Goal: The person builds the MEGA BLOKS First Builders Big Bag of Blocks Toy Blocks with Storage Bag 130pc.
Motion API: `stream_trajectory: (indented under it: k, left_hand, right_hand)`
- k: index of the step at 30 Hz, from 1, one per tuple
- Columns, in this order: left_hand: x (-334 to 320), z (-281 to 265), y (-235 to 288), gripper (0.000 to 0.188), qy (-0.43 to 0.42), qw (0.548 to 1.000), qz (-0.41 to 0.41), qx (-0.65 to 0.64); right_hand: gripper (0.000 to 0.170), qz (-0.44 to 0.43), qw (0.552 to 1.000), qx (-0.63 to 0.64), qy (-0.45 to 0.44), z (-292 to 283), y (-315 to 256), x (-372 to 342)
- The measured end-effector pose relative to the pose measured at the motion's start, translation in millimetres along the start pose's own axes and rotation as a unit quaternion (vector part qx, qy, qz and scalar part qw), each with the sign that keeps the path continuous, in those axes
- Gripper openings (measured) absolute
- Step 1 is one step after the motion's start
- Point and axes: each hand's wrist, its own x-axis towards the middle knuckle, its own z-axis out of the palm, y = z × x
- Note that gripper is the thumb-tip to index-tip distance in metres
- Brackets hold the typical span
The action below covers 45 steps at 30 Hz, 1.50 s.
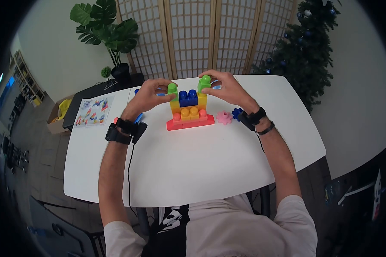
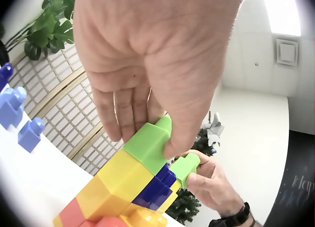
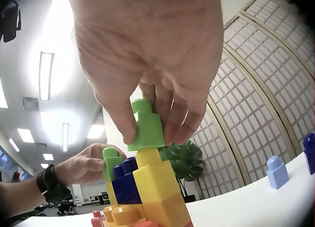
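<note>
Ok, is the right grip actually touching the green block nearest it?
Touching. The right wrist view shows it plainly: the right grip pinches the green block with the thumb against one side and fingers against the other.

Likely an office; ceiling lights (image 3: 45,75) and an air vent (image 3: 29,104) show overhead. A bookcase (image 1: 27,77) and chair (image 1: 15,155) stand farther off.

See a screen (image 1: 193,38) behind the table (image 1: 180,171), with a plant (image 1: 104,32) at its left and a tree (image 1: 306,55) at its right. Find a sheet (image 1: 91,112) on the table's left and, past it, a box (image 1: 58,127) and shelf (image 1: 28,81)
</note>
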Motion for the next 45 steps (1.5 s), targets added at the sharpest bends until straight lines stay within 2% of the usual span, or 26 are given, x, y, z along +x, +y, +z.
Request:
stream_trajectory:
  k: [16, 29, 40, 42, 43, 45]
  left_hand:
    - [-5.5, 1.9, 0.1, 0.042, 0.008, 1.000, -0.020, 0.000]
    - [-10.6, 8.5, -2.9, 0.043, 0.027, 0.998, -0.025, -0.047]
    - [-13.0, 8.3, -0.7, 0.048, 0.019, 1.000, -0.011, -0.004]
    - [-10.4, 2.7, -0.3, 0.051, 0.006, 1.000, 0.001, 0.023]
    - [-12.2, 1.1, 4.9, 0.052, 0.028, 0.999, 0.023, 0.011]
    - [-14.5, -4.8, 1.7, 0.053, 0.054, 0.998, 0.039, -0.005]
  right_hand:
    - [0.051, 0.014, 0.998, -0.039, -0.039, 7.3, 4.6, 2.3]
    - [0.044, 0.007, 0.998, -0.037, -0.047, 7.6, 7.8, 2.6]
    - [0.048, 0.019, 0.995, -0.062, -0.070, 5.8, 4.4, 5.3]
    - [0.050, 0.014, 1.000, 0.007, -0.009, 4.0, 2.2, -0.5]
    - [0.050, 0.013, 1.000, 0.005, -0.010, -2.3, 7.9, 1.6]
    - [0.049, 0.052, 0.984, 0.145, 0.093, -17.9, 29.8, 7.1]
